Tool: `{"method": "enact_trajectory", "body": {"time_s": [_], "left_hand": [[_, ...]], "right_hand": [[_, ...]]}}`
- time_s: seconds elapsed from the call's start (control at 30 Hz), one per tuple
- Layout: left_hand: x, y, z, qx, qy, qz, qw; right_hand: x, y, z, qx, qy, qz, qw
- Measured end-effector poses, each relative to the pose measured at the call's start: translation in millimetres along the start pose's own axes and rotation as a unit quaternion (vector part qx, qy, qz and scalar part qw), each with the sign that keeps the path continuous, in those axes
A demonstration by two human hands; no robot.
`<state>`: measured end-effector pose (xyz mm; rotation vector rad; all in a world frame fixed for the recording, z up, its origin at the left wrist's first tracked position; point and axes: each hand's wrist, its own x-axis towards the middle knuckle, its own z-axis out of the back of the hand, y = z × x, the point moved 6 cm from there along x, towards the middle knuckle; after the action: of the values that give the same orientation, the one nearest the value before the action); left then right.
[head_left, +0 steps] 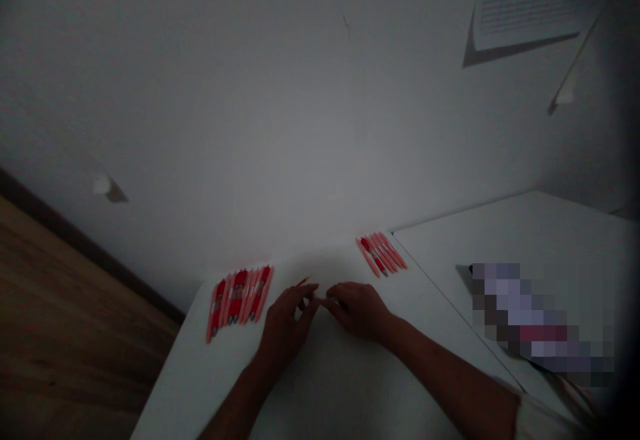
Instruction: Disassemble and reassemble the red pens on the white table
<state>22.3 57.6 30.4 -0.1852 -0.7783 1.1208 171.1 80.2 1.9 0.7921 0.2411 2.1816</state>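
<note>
My left hand (286, 323) and my right hand (361, 310) meet at the middle of a white table (330, 387), fingertips pinched together. A thin red-orange pen (303, 282) pokes out from the left hand's fingers. A small pale part sits between the right hand's fingertips, too dim to name. A row of several red and pink pens (239, 297) lies to the left of my hands. A second row of several pink and red pens (381, 253) lies to the right, near the table's far edge.
A second white table (525, 240) abuts on the right, bearing a blurred-out object (540, 320). A white wall rises behind, with a printed sheet (530, 0) at the upper right. Wooden floor (60, 333) lies to the left. The scene is dim.
</note>
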Motion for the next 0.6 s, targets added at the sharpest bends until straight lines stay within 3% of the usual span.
{"method": "enact_trajectory", "body": {"time_s": [0.3,0.6], "left_hand": [[0.7,5.9,0.5,-0.042,0.038,0.025,0.998],[-5.3,-13.9,0.8,0.062,0.144,-0.067,0.985]], "right_hand": [[-1.4,5.6,0.0,0.038,0.023,0.042,0.998],[-4.1,12.6,0.2,-0.03,0.087,0.063,0.994]]}}
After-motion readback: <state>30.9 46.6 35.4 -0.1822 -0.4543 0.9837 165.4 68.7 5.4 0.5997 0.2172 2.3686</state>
